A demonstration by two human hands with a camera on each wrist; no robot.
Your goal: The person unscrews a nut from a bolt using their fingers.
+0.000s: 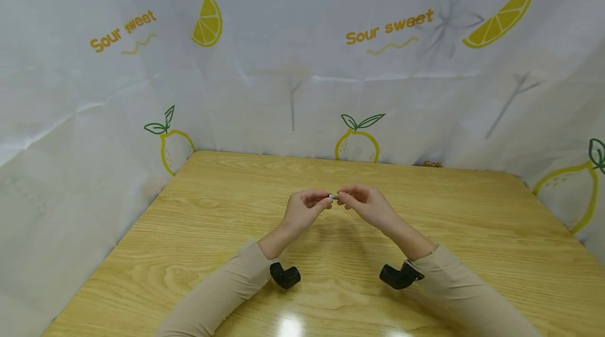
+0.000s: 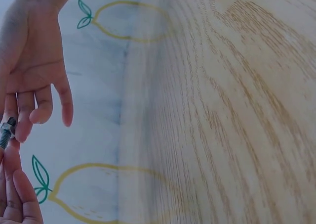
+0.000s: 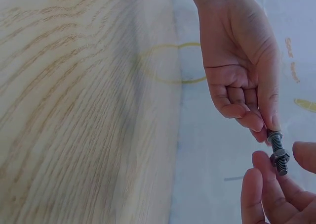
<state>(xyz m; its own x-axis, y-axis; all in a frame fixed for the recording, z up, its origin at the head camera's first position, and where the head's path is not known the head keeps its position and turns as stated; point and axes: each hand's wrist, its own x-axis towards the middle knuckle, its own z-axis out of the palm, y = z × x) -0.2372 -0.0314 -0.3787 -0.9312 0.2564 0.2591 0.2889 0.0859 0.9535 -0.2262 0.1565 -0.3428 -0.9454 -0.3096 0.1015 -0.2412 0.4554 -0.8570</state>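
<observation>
The left hand pinches the head end of a bolt between thumb and curled fingers. The right hand faces it, fingers loosely curved around the threaded end, thumb standing clear of the nut; whether a fingertip touches the nut cannot be determined.

Step in hand, as judged: adjustment of the nut by the right hand, with the left hand as the holder. The direction of turning cannot be determined. The next move calls for the right thumb and fingertips to meet on opposite flats of the nut, while the left hand prevents the bolt from rotating.

The bolt is located between the two hands, above the table, its free end towards the right hand. It is grey metal with coarse thread. The nut encircles the shank near the free end; thread protrudes past it. A collar, possibly a washer, sits beside the left fingertips.

Behind each hand is a beige sleeve. Beyond both hands hangs a lemon-print cloth.
</observation>
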